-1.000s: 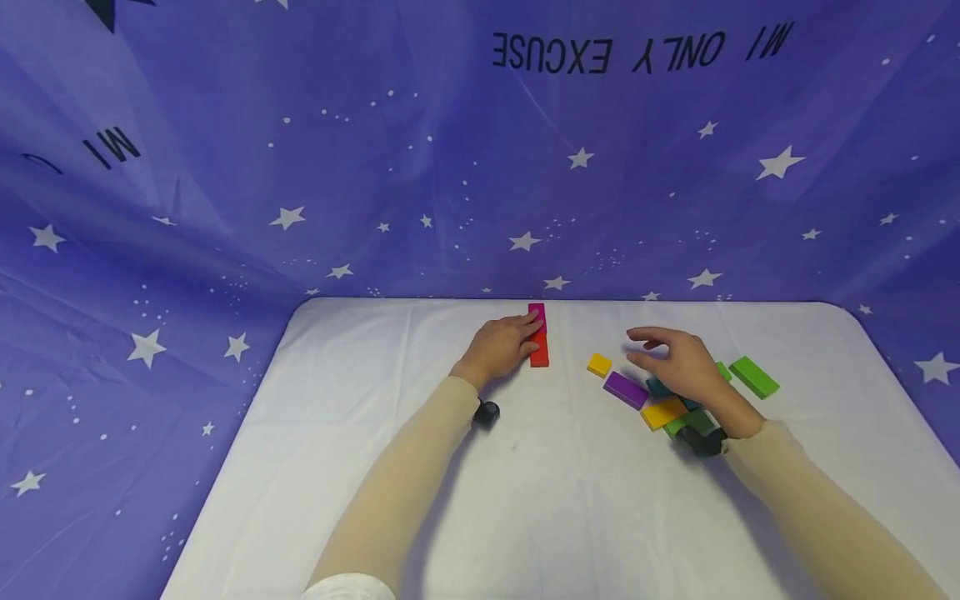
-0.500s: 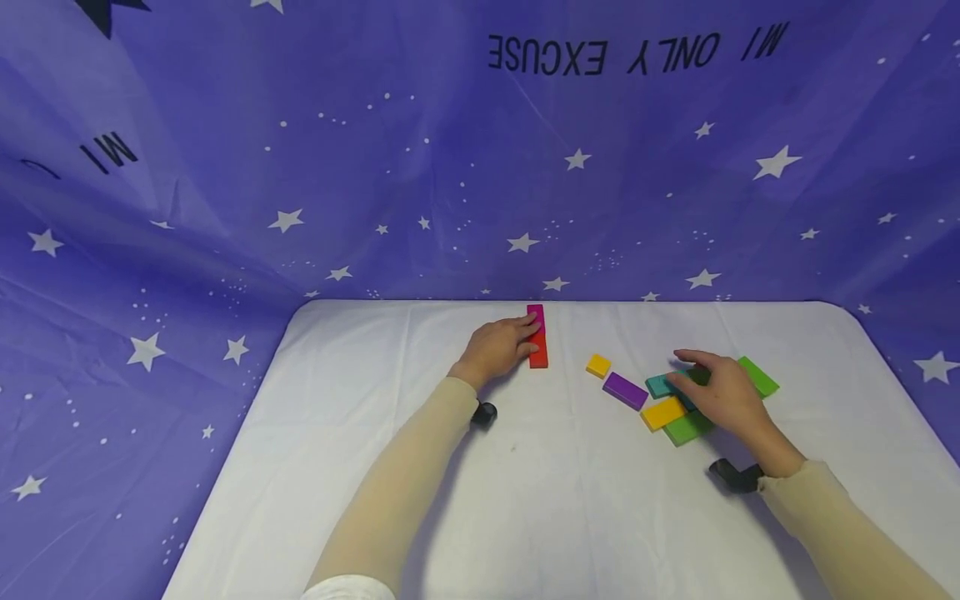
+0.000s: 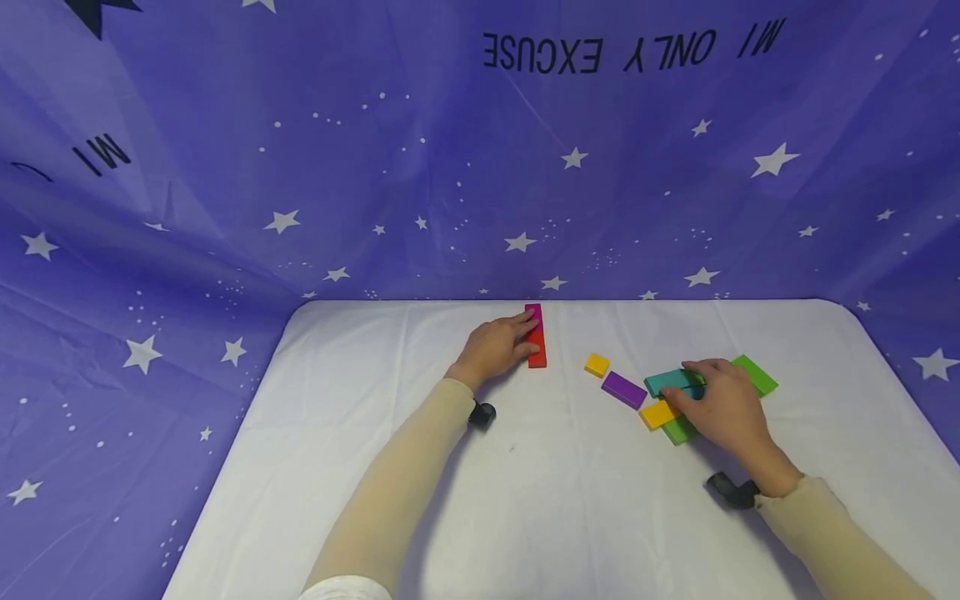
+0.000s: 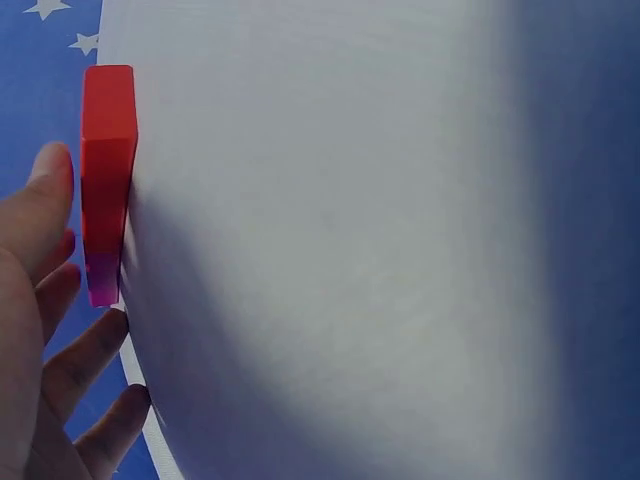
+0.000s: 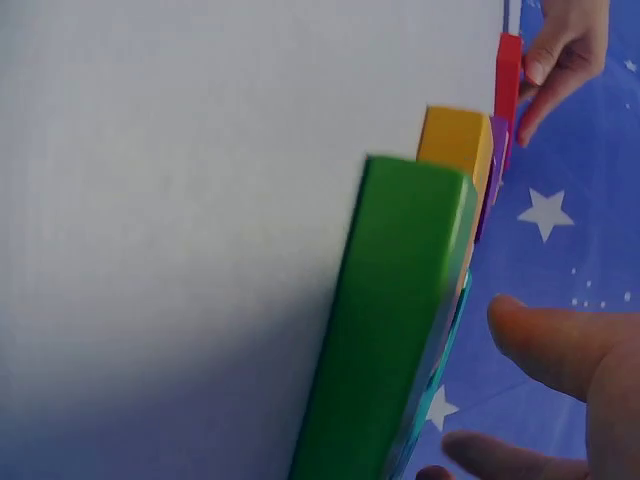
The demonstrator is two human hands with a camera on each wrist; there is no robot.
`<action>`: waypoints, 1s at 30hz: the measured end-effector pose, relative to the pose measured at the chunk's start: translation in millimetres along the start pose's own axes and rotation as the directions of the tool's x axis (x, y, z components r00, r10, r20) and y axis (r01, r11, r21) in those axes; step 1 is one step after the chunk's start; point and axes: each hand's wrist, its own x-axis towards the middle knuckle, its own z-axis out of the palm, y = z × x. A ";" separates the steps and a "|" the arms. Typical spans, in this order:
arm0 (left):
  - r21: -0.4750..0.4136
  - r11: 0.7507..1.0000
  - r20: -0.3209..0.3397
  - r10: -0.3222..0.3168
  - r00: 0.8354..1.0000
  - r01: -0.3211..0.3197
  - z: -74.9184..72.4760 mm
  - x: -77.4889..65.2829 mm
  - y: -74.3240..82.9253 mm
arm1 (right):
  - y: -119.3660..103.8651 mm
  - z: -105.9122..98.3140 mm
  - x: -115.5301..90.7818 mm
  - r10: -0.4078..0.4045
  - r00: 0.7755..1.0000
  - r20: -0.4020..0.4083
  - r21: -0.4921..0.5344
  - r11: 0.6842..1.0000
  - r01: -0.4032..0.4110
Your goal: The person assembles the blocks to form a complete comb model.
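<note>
The right hand [image 3: 726, 408] covers much of the loose cluster of blocks, hiding the far end of a teal rectangular block [image 3: 666, 382] and part of a green rectangular block [image 3: 678, 430]; a darker patch under the fingers is hard to make out, and whether the blocks are wood or plastic cannot be told. Its thumb and fingers stand apart around the teal block, with no clear hold; contact is uncertain. The left hand [image 3: 491, 348], thumb and fingers likewise apart, lies across a red rectangular block [image 3: 537, 358] and a magenta rectangular block [image 3: 533, 308] set end to end near the table's far edge, masking where they meet. In the right wrist view the green block is cut off at the bottom. An orange-yellow rectangular block [image 3: 658, 414] rests against the green one, a purple rectangular block [image 3: 624, 390] and a small yellow square block [image 3: 597, 364] lie toward the left hand, and a lime-green rectangular block [image 3: 757, 375] lies beyond the right. Black wrist devices [image 3: 483, 415] sit near beige sleeves [image 3: 405, 475], over a white cloth-covered table [image 3: 585, 517] before a purple starry backdrop [image 3: 412, 167].
</note>
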 end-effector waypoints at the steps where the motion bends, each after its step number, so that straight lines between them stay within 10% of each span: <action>1: 0.004 1.000 -0.004 -0.001 1.000 0.001 0.4 0.1 0.0 | -1.4 1.0 -0.3 0.000 1.000 -0.003 -0.024 1.000 0.000; 12: 0.022 0.999 0.011 -0.036 0.999 0.036 -2.9 2.5 4.1 | -11.2 6.9 3.7 -0.137 0.991 -0.013 -0.198 0.971 0.132; 30: -0.033 0.997 0.009 -0.071 0.997 0.072 -3.4 3.2 5.4 | -0.3 1.1 25.8 -0.100 0.972 0.211 0.011 0.995 0.100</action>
